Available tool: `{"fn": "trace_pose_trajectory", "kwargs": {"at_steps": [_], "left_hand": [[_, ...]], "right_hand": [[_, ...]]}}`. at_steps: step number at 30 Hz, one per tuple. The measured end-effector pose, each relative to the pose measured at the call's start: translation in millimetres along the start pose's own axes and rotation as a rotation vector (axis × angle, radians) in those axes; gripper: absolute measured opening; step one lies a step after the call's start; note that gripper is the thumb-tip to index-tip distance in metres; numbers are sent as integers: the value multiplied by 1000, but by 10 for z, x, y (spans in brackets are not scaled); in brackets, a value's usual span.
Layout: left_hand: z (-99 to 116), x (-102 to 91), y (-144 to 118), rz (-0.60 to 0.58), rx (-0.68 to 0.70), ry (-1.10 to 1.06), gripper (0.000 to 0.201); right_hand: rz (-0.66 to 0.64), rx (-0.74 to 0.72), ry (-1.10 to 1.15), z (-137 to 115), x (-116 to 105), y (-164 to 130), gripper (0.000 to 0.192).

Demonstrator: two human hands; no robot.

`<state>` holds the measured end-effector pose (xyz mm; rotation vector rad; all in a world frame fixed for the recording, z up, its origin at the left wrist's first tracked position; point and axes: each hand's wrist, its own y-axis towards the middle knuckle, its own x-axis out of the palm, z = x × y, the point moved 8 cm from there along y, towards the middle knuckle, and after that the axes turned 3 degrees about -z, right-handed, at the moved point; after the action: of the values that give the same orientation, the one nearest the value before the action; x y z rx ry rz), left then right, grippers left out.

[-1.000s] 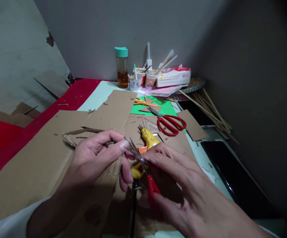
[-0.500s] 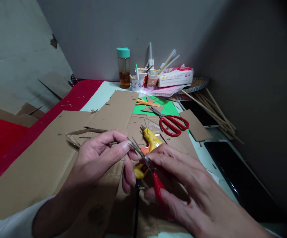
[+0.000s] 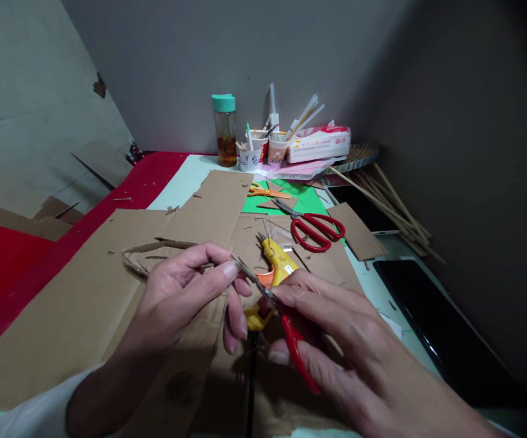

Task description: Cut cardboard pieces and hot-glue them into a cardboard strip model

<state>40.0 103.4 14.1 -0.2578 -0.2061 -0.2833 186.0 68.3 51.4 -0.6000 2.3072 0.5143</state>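
My right hand (image 3: 336,334) is closed round red-handled scissors (image 3: 296,350), whose blades point up and left toward my left fingertips. The blades lie close together. My left hand (image 3: 194,286) pinches a thin brownish strip (image 3: 240,263) between thumb and forefinger at the blade tips; it looks like cardboard, and most of it is hidden. Behind my left hand lies a bent cardboard loop (image 3: 138,249) on the cardboard sheet (image 3: 76,292). A yellow glue gun (image 3: 279,258) lies under and beyond my hands, partly covered by them, with a black cord running toward me.
Larger red-handled scissors (image 3: 318,231) and orange scissors (image 3: 267,191) lie beyond, near green paper (image 3: 311,198). At the back stand a bottle (image 3: 225,131), cups (image 3: 250,159) of sticks and a tissue pack (image 3: 320,145). A black phone-like slab (image 3: 427,322) and wooden sticks (image 3: 395,210) are on the right.
The scissor blades in my right hand have come together from slightly apart. My left hand keeps its pinch. The view has shifted slightly.
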Motion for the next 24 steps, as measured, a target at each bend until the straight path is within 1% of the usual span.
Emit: {"fn": "trace_pose_trajectory", "kwargs": {"at_steps": [10, 14, 18, 24], "left_hand": [[9, -4, 5, 15, 26, 56, 21], [-24, 7, 1, 16, 19, 36, 19], [-63, 41, -4, 10, 11, 22, 18], [-61, 54, 1, 3, 17, 39, 19]], "right_hand": [[30, 42, -33, 5, -36, -43, 17], [-1, 59, -6, 21, -9, -32, 13], [-46, 71, 3, 32, 22, -10, 15], [-31, 53, -31, 11, 2, -17, 16]]}}
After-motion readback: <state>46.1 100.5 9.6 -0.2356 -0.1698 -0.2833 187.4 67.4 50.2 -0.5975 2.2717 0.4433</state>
